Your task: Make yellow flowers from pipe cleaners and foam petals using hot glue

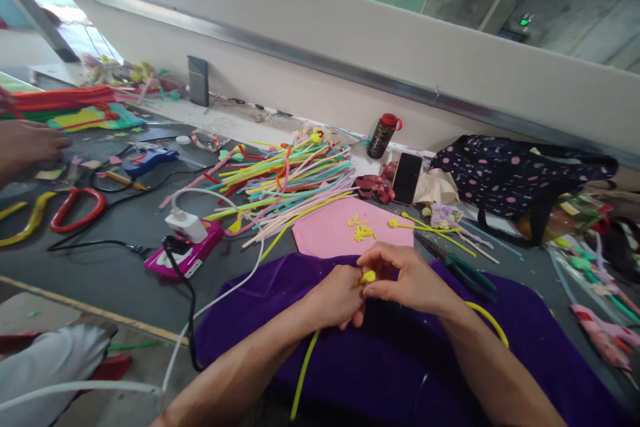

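Note:
Over the purple cloth (265, 307), my left hand (340, 297) is closed on a yellow pipe cleaner, its small curled yellow end (369, 277) showing between my hands. My right hand (405, 277) meets it from the right, thumb and fingers bent around that curled end. Below my left hand hangs a length of yellow pipe cleaner (305, 377); another yellow length (490, 320) curves past my right forearm. Just beyond my hands, short yellow pieces (363, 232) lie on a pink sheet (317, 233). Yellow stems with a knobbed end (430, 227) rest at its right.
Green-handled scissors (470, 273) lie right of my hands. Behind are a pipe-cleaner pile (295, 177), phone (407, 178), bottle (381, 137) and dark patterned bag (505, 177). Leftward sit a magenta power strip (185, 250) with cables and red-handled scissors (77, 210). Another person's hand (30, 147) reaches in.

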Available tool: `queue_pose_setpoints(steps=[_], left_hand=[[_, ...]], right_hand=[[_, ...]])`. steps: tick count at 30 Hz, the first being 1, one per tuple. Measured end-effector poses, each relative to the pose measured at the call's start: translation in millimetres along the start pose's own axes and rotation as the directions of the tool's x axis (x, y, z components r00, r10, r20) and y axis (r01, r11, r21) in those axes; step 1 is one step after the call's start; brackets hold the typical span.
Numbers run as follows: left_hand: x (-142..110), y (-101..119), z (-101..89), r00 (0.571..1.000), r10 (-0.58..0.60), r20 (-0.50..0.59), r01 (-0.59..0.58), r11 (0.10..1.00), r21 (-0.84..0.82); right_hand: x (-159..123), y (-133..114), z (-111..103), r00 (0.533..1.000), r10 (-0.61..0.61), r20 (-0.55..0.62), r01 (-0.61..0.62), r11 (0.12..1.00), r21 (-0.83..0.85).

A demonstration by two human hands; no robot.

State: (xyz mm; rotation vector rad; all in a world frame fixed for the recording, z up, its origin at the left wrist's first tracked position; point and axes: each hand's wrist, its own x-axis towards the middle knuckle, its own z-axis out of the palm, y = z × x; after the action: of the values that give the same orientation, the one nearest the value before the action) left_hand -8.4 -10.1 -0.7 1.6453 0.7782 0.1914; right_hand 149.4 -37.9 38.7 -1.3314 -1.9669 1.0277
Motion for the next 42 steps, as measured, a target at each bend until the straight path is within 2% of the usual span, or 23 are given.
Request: queue_pose_setpoints(steps=[15,28,32,37,42], left_hand=[[-3.0,6.3,-0.6,0.996,-0.079,-0.043,0.081,0.995,0.055],[-1.7,2.4,1.6,0.997,-0.073,-0.039,0.076,0.995,0.068],[-1.7,1.7,0.2,0.999,-0.006,-0.051,0.002,0.995,-0.096],[-4.1,5.5,-12.9,0.993,0.106,-0.057,-0.120,0.931,-0.344],[-3.7,4.8,-18.7,0.995,0.101,-0.008,-0.093,0.877,-0.472]], right_hand=[[0.6,1.0,-0.4,0.997,-0.077,0.014,0.078,0.994,-0.070],[0.7,2.7,2.2,0.996,-0.089,-0.007,0.088,0.992,-0.092],[0.5,3.3,-4.5,0.997,-0.071,-0.034,0.067,0.994,-0.090],[-1.0,3.8,-18.4,0.996,-0.040,-0.080,0.036,0.998,-0.054],[-2.3,3.4,-18.6,0.999,-0.028,-0.046,0.028,1.000,0.007]])
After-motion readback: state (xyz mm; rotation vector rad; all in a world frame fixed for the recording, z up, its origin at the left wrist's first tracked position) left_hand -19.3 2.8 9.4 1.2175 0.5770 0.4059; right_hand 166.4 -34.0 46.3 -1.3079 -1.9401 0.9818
